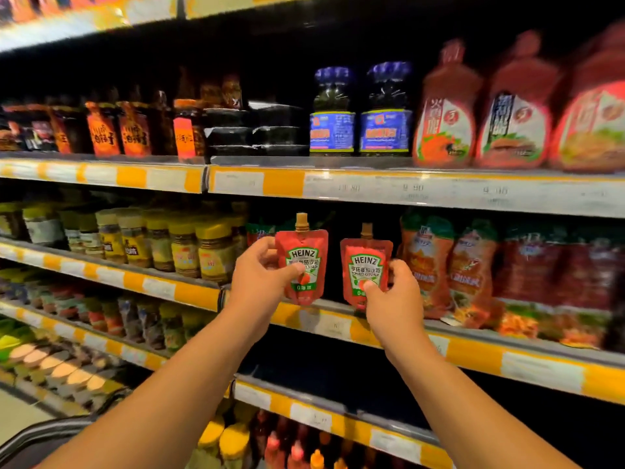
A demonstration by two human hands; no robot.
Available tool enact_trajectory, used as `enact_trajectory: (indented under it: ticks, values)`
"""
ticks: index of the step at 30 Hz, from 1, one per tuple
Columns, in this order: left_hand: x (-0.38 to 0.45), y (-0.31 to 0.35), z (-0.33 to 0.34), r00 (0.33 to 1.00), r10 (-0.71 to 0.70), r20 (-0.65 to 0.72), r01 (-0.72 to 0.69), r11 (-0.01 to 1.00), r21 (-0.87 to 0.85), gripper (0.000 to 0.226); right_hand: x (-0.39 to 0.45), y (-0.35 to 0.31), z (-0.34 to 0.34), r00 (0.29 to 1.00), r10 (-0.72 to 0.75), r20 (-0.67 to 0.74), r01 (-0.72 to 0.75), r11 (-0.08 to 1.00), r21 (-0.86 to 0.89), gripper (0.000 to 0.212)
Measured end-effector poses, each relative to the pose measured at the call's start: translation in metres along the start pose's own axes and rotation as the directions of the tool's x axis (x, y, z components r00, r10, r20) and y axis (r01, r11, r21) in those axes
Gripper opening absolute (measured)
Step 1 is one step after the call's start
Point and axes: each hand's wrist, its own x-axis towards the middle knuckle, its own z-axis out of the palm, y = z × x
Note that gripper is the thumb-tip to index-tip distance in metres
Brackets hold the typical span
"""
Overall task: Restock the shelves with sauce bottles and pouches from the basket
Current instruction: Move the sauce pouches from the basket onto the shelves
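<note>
Two red Heinz ketchup pouches with tan spouts stand upright at the middle shelf (pixel 324 321). My left hand (pixel 262 270) grips the left pouch (pixel 306 252) by its left side, thumb across the label. My right hand (pixel 392 292) pinches the right pouch (pixel 365 262) at its lower right corner. Both pouches are at the shelf's front edge; whether their bases rest on it I cannot tell. A dark gap lies behind and between them. The basket's dark rim (pixel 50 431) shows at the bottom left.
Orange-red sauce pouches (pixel 449 265) stand right of the gap, yellow-lidded jars (pixel 189 248) to the left. The shelf above carries blue-labelled jars (pixel 358 126) and red squeeze bottles (pixel 507 113). The shelf below has a dark space; bottles (pixel 236 441) show lower down.
</note>
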Motion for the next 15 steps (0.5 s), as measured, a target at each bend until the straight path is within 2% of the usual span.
enact_trajectory:
  ticks: [3, 4, 6, 9, 12, 15]
  values:
    - [0.011, -0.008, 0.017, 1.000, 0.005, -0.019, -0.004, 1.000, 0.011, 0.028, 0.009, 0.003, 0.007, 0.997, 0.059, -0.048, -0.060, 0.998, -0.023, 0.039]
    - [0.014, -0.011, 0.022, 1.000, 0.003, -0.025, -0.002, 1.000, 0.009, 0.028, 0.012, 0.004, 0.009, 0.994, 0.084, -0.063, -0.085, 0.996, -0.022, 0.039]
    - [0.018, -0.018, 0.029, 1.000, -0.001, -0.022, 0.001, 1.000, 0.004, 0.029, 0.017, 0.003, 0.013, 0.988, 0.132, -0.081, -0.137, 0.989, -0.054, 0.019]
    - [0.024, -0.027, 0.035, 1.000, -0.024, -0.013, 0.024, 0.999, -0.021, 0.030, 0.024, 0.001, 0.018, 0.976, 0.186, -0.113, -0.198, 0.973, -0.116, 0.020]
    - [0.030, -0.036, 0.040, 0.999, -0.044, 0.005, 0.043, 0.999, 0.030, 0.031, 0.029, -0.002, 0.022, 0.970, 0.215, -0.111, -0.232, 0.957, -0.172, 0.014]
    - [0.033, -0.039, 0.046, 0.994, -0.111, -0.022, 0.113, 0.987, 0.114, 0.063, 0.036, -0.002, 0.025, 0.965, 0.237, -0.110, -0.257, 0.936, -0.241, 0.017]
